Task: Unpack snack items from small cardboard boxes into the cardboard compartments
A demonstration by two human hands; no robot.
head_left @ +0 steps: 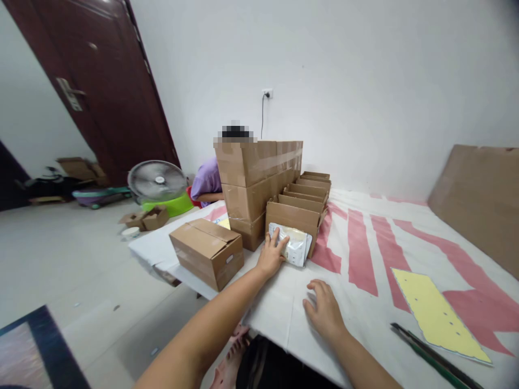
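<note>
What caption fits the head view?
Left hand on a packet before a row of open boxes; right hand rests on the table.

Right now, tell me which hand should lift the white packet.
Left, probably: the left hand has fingers on the packet by the box; the right hand lies flat on the cloth, apart from it.

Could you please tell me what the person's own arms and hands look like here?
Both forearms are bare, with no sleeve in view. The left hand and right hand wear no gloves, and no watch, ring or bracelet shows on either.
</note>
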